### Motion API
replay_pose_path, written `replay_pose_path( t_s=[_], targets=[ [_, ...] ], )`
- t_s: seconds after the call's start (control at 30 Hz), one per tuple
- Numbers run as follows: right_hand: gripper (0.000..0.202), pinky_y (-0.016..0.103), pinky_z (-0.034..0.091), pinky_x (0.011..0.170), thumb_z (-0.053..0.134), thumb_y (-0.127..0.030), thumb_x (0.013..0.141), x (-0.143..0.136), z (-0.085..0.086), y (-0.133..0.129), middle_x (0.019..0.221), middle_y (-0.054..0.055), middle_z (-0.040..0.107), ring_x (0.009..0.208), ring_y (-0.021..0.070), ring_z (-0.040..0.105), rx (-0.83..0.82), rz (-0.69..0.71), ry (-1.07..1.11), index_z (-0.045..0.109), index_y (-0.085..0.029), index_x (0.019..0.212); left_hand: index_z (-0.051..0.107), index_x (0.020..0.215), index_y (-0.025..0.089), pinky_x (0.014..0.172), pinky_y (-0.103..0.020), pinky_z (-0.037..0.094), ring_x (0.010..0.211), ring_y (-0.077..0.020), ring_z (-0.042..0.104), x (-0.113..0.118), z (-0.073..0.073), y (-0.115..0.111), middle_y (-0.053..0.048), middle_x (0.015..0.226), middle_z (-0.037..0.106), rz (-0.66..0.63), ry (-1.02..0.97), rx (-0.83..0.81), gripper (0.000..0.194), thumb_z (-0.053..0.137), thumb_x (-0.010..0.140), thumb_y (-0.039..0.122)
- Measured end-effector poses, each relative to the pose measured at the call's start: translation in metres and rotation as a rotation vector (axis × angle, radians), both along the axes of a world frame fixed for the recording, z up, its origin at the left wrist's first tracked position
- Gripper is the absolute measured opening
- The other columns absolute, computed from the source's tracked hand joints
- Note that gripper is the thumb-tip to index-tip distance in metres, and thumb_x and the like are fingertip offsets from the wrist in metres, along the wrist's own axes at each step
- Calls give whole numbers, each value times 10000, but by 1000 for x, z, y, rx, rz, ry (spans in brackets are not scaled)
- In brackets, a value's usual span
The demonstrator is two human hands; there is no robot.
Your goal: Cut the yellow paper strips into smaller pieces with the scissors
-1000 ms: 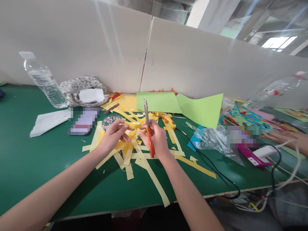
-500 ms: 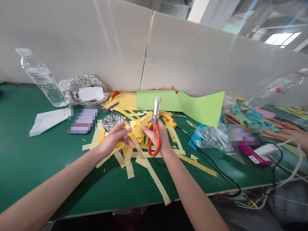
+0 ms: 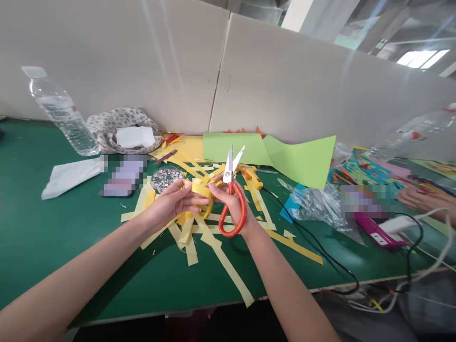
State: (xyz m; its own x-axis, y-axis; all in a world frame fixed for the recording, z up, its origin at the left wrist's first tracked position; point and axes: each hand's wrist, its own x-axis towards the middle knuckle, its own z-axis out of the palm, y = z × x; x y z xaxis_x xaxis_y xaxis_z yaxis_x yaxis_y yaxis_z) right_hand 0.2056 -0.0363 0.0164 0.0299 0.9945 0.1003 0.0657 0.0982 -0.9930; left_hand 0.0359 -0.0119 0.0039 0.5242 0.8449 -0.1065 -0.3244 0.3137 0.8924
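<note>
A curved yellow paper strip spans my two hands above a heap of cut paper strips. My left hand pinches its left end between thumb and fingers, the other fingers stretched beneath. At the right end, my right hand grips the strip with thumb and fingertips. Scissors with orange-red handles also hang on this right hand, their blades apart and pointing away from me. Below the strip shows a yellow loop, partly hidden, whose kind I cannot make out.
Behind the hands lie a round clear case of gems, green paper and a yellow glue gun with a black cord. Left are a phone and water bottle; right, a plastic bag, power strip and another person's hand.
The yellow strip now bends in a clearer curve between my hands. The scissors' blades have spread wider, and the right-hand handles have shifted slightly right.
</note>
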Motion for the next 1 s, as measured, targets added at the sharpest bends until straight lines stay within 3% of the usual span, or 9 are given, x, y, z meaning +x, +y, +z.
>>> replay_pose_path(
  t_s=[0.2,0.33,0.5,0.67,0.73,0.9,1.0],
  targets=[
    [303,392,509,828,679,-295,683,0,-1,-1,880,-12,660,852,162,635,10,205,167,495,-255,921,484,844,197,717,-270,519,904,-184,654,-1,0,-1,-69,954,675,-79,63,81,158,573,818,325],
    [329,397,508,827,680,-219,648,1,-2,1,814,-29,653,822,161,643,66,101,149,471,-252,900,554,829,193,751,-299,508,839,-171,651,-2,1,1,-47,864,669,-6,236,199,188,631,758,349],
    [364,382,502,835,687,-197,632,5,-4,4,756,-53,622,794,148,637,130,-1,164,458,-258,908,585,774,192,677,-279,496,747,-145,623,-2,1,1,-28,795,642,148,351,236,173,650,728,346],
    [359,369,511,811,691,-209,644,7,-6,5,768,-50,615,776,143,632,123,16,146,467,-259,921,583,738,190,843,-313,473,996,-172,584,-4,0,1,-65,1202,565,115,229,301,149,639,745,328],
    [358,363,512,801,692,-207,641,6,-5,5,757,-52,614,765,139,628,101,20,147,470,-255,917,581,730,180,873,-318,465,1026,-171,570,-4,-1,2,-62,1269,525,148,184,303,151,658,729,310],
    [347,355,514,788,690,-194,640,5,-2,4,745,-51,611,767,139,626,99,34,130,476,-249,908,558,745,168,800,-280,498,818,-115,607,-5,-6,7,-33,965,647,291,145,241,201,697,692,302],
    [368,362,513,782,708,-220,627,3,1,2,743,-45,618,767,152,633,72,20,99,463,-244,901,531,743,173,759,-265,512,716,-98,606,-5,-9,9,7,782,638,343,126,228,226,698,691,316]
  ],
)
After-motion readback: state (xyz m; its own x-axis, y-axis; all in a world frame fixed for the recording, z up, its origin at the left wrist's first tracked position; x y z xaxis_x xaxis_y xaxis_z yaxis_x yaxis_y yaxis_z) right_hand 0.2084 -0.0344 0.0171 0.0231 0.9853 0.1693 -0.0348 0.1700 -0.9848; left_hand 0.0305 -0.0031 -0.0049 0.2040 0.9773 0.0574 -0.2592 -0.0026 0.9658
